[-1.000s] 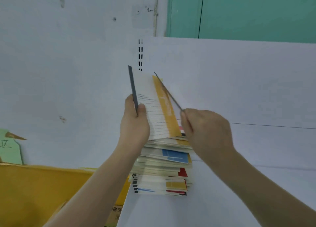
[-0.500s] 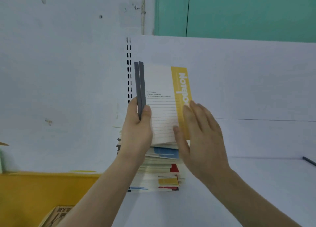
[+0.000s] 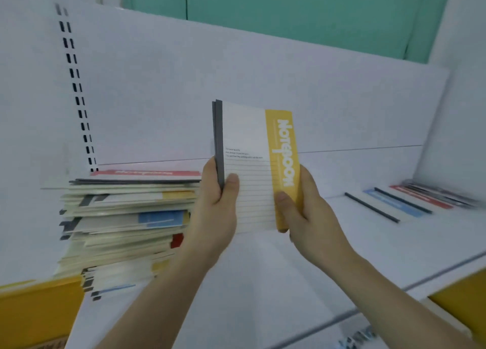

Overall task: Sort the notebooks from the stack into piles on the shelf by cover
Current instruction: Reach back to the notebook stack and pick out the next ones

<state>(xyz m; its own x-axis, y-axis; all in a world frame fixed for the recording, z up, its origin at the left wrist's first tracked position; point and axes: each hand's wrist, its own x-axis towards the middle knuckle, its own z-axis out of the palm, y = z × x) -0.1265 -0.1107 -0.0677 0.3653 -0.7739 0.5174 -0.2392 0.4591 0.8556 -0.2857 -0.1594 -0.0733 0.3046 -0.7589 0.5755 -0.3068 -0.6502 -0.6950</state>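
Two thin notebooks with a yellow side band (image 3: 252,143) stand upright in the air above the white shelf (image 3: 263,283). My left hand (image 3: 215,206) grips their grey spine edge, thumb on the lined cover. My right hand (image 3: 305,212) holds the yellow edge, thumb in front. A tall stack of notebooks (image 3: 126,225) sits at the shelf's left, a red-banded one (image 3: 147,173) on top. Flat on the shelf at far right lie a blue-banded notebook (image 3: 391,204) and a red-banded notebook (image 3: 426,197).
A white back panel with a slotted upright (image 3: 76,88) rises behind the shelf. Yellow boards sit below at the left (image 3: 39,312) and right (image 3: 462,296). A side wall closes the shelf at the far right.
The notebooks in my hands have moved right, away from above the stack. My right hand went from lying flat on the cover to gripping the yellow edge. My view swung right, showing piles on the shelf.
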